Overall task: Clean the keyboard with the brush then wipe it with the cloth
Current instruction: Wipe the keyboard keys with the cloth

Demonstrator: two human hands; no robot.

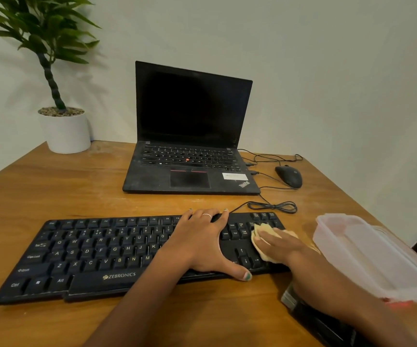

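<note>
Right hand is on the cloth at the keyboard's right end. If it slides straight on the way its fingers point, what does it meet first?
The right hand points up-left over the cloth, so it would probably cross the navigation keys of the keyboard and meet the left hand resting there, though depth is uncertain.

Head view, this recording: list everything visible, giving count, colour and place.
keyboard: 1, black, near side of table
cloth: 1, pale yellow, on the keyboard's right end
laptop: 1, black, open, behind the keyboard
mouse: 1, black, right of the laptop
potted plant: 1, green in white pot, far left corner
plastic container: 1, clear, right edge
table: 1, brown wood
left hand: 1, flat on the keyboard
right hand: 1, pressing the cloth
</note>
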